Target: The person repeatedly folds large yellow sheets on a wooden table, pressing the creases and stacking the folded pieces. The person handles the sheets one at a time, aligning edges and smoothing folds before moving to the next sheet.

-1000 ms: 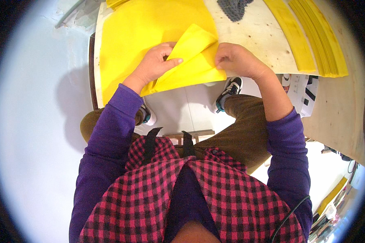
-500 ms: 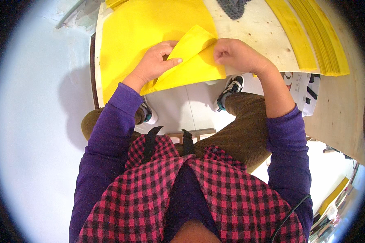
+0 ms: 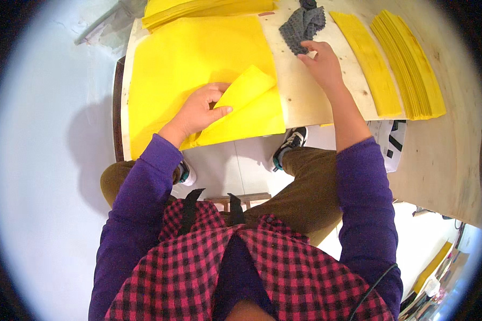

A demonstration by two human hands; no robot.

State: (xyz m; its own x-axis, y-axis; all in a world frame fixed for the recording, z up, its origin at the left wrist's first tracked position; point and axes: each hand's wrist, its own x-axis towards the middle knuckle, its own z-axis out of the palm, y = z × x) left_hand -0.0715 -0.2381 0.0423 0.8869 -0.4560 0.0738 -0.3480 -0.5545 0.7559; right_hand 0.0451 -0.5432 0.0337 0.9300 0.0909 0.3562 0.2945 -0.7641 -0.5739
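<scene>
A large, thin yellow sheet (image 3: 198,53) lies on the light wooden table, its near edge reaching over the table's front. My left hand (image 3: 201,109) grips a folded-over flap of it, thumb on top and fingers tucked behind the fold. A pointed corner of the flap stands up beside that hand. To the right, my right hand (image 3: 324,64) is at the lower edge of a crumpled dark grey knitted cloth (image 3: 302,27). Its thumb and forefinger are apart, with nothing seen between them; whether they touch the cloth is unclear.
Stacked yellow sheets (image 3: 209,9) lie at the back left. At the right of the wooden table (image 3: 300,101) are a flat yellow strip (image 3: 367,64) and a pile of folded yellow pieces (image 3: 407,64). A printed white bag (image 3: 388,142) sits below the table's edge.
My right hand has left the yellow sheet's flap and moved away toward the grey cloth, its fingers parting. My left hand keeps its hold on the fold. The view has shifted, showing more of the table's back.
</scene>
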